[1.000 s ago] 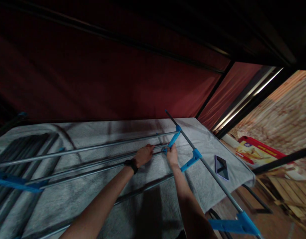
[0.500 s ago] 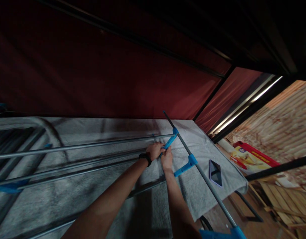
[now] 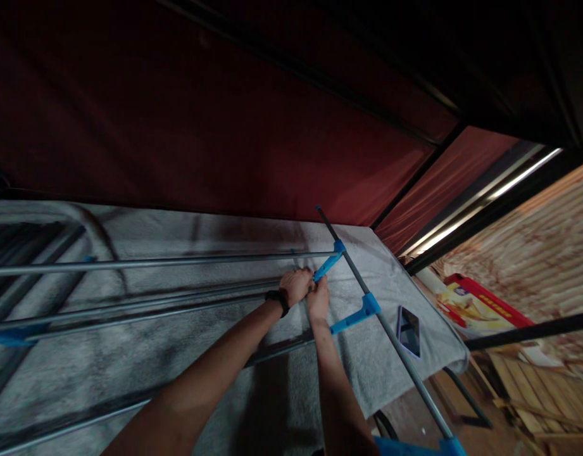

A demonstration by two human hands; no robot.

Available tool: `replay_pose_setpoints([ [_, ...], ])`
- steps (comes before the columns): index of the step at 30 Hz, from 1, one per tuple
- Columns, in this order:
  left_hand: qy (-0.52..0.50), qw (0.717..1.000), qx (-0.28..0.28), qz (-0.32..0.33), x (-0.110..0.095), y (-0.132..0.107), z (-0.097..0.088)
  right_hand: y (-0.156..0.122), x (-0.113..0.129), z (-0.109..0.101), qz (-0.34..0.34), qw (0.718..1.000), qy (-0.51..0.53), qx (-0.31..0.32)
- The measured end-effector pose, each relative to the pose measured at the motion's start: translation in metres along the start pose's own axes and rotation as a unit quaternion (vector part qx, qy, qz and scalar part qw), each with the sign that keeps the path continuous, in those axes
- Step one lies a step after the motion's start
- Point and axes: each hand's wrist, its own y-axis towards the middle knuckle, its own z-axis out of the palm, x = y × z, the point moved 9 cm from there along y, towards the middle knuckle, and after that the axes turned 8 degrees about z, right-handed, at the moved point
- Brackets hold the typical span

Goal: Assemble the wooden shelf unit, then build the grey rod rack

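Observation:
A metal drying rack lies across a grey towel-covered surface (image 3: 130, 354); its long rods (image 3: 153, 261) run left to right to a side rail (image 3: 390, 339) with blue plastic connectors (image 3: 329, 265). My left hand (image 3: 295, 285), with a black wristband, is closed around the end of a middle rod right by the upper blue connector. My right hand (image 3: 318, 297) touches it from the right and pinches the same rod end at that connector. A second blue connector (image 3: 355, 315) juts from the rail just right of my right wrist.
A phone (image 3: 409, 330) lies face up on the towel's right end, beyond the rail. A dark red curtain (image 3: 200, 139) hangs behind. At the right are a red box (image 3: 481, 301), wooden slats (image 3: 542, 386) on the floor and a black bar (image 3: 528, 331).
My left hand slid right along the rod until it met my right hand at the blue connector. The view shifted slightly left and up.

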Motion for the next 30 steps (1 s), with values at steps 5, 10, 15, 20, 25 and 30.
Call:
replay_pose_setpoints([
  [5, -0.007, 1.0, 0.0, 0.02, 0.002, -0.004, 0.002, -0.001, -0.001, 0.001, 0.009, 1.0, -0.022, 0.006],
  [10, -0.012, 1.0, -0.001, 0.016, 0.006, -0.003, 0.006, -0.001, 0.002, 0.002, -0.004, 0.999, -0.037, 0.006],
  [15, -0.009, 1.0, -0.001, 0.013, 0.007, -0.002, 0.006, -0.002, 0.002, 0.003, -0.01, 0.999, -0.049, -0.007],
  [20, -0.001, 1.0, 0.006, 0.009, 0.005, -0.002, 0.006, -0.003, 0.003, 0.003, -0.013, 0.999, -0.025, -0.025],
  [25, 0.01, 1.0, 0.008, 0.018, -0.002, -0.002, 0.0, -0.004, 0.003, 0.002, -0.015, 1.0, 0.017, -0.008],
  [30, 0.034, 0.997, -0.034, 0.067, -0.021, -0.035, -0.019, -0.004, 0.005, -0.001, -0.019, 0.999, 0.048, 0.004],
])
